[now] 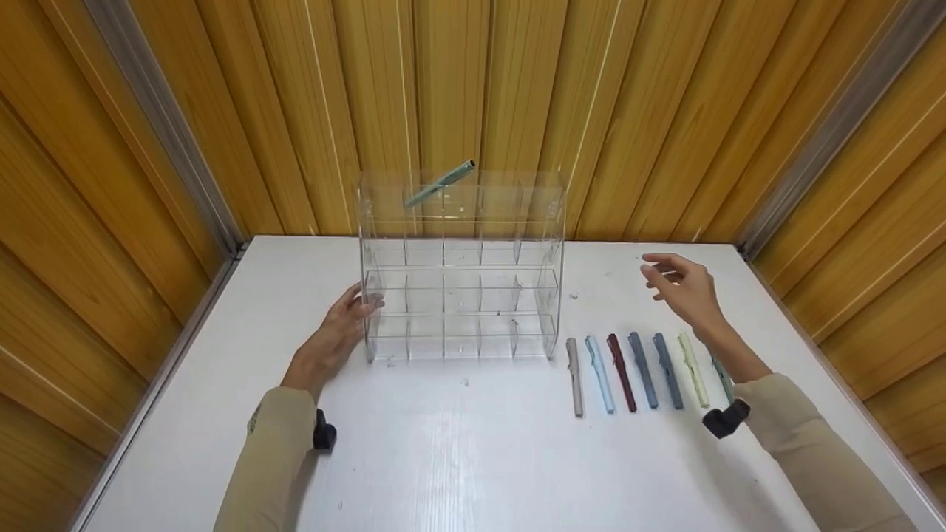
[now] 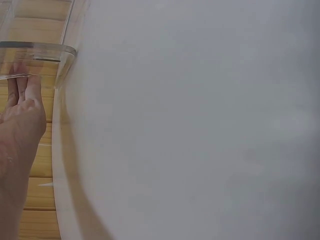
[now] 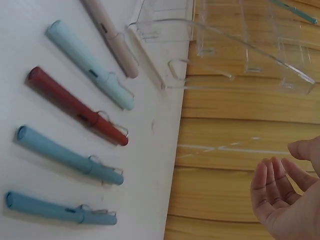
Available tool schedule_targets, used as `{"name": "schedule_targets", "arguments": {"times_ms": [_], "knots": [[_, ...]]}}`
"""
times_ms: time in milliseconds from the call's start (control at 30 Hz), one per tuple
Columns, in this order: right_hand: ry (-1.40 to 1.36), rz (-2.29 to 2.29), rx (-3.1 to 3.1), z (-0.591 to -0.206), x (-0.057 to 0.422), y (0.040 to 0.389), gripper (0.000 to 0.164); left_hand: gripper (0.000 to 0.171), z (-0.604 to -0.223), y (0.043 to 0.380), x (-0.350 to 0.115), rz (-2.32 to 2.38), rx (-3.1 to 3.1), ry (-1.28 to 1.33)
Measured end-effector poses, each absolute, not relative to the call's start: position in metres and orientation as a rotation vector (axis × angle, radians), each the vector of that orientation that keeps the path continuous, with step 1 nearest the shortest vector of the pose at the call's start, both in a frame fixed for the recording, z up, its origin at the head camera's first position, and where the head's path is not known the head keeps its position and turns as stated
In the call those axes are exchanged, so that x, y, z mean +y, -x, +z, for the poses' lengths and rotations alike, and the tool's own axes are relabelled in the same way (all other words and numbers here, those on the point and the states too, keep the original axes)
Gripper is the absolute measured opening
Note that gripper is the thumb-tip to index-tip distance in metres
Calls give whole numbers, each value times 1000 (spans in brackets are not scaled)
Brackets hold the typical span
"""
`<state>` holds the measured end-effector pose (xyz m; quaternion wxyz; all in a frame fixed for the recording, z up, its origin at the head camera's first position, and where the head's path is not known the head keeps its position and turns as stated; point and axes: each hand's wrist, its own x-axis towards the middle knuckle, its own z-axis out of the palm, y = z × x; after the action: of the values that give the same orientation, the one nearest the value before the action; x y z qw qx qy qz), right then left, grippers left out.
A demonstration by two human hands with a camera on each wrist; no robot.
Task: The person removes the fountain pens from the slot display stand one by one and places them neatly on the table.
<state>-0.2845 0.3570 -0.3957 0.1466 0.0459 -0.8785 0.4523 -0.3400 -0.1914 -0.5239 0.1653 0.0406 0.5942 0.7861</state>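
Observation:
A clear acrylic rack (image 1: 462,325) with tiers of small compartments stands upright on the white table. My left hand (image 1: 336,325) holds its left side panel, with fingertips showing through the clear plastic; in the left wrist view the fingers (image 2: 32,92) reach past the panel's edge. A teal pen (image 1: 441,183) leans slantwise at the rack's top tier. To the right of the rack, my right hand (image 1: 684,288) is raised with loosely bent fingers and holds nothing. Below it several pens lie in a row, among them a dark red pen (image 1: 621,373) and a pale green pen (image 1: 693,369).
A grey-beige pen (image 1: 575,377) is nearest the rack, then a light blue pen (image 1: 599,374). Two blue-grey pens lie mid-row, and the right forearm partly covers a teal pen (image 1: 722,380) at the end. Yellow wood-look panels (image 1: 628,125) rise behind the table.

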Motion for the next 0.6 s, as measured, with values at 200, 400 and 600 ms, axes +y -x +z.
{"name": "schedule_targets", "arguments": {"times_ms": [200,400,600], "knots": [[-221,1451,-2464,-379,315,301,38,82,-523,343,-193,2255,1687,-80],[-285,1671,-2388,-367,277,310,38,82,-523,337,-192,2247,1691,-58],[-327,1718,-2354,-358,246,318,37,82,-523,336,-193,2233,1707,-65]]}}
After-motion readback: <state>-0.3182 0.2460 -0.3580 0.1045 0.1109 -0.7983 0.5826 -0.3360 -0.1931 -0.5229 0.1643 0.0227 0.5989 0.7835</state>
